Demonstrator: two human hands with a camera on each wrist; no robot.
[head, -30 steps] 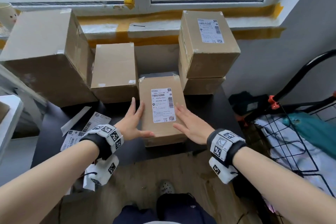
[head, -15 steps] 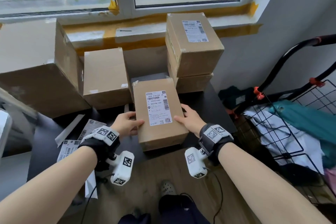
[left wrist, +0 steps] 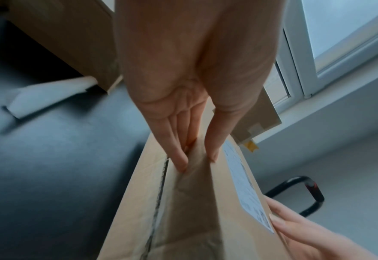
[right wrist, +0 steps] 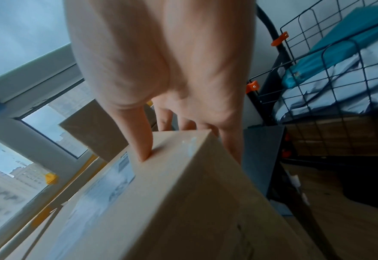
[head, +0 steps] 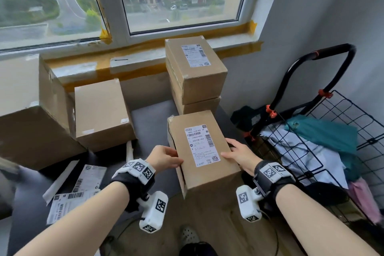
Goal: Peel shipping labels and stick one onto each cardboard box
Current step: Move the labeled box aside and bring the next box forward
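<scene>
I hold a brown cardboard box (head: 212,183) off the black table (head: 149,124), with a white shipping label (head: 201,145) stuck on its top. My left hand (head: 166,156) grips its left side, thumb on the top edge and fingers against the side face (left wrist: 183,219). My right hand (head: 242,154) grips the right side, thumb (right wrist: 144,151) pressed on top beside the label and fingers curled down the far side. An unlabelled box (head: 101,110) stands at the left. Two stacked boxes stand behind; the upper one (head: 203,85) bears a label.
A large box (head: 31,131) fills the far left. Loose labels (head: 87,178) and a white backing strip (head: 60,178) lie on the table's left part. A black wire cart (head: 332,151) holding cloth and parcels stands close on the right. Window sill behind.
A second ago both hands lay open beside the labelled box on the table. They have since gripped its sides, lifted it and carried it right, toward the stacked boxes.
</scene>
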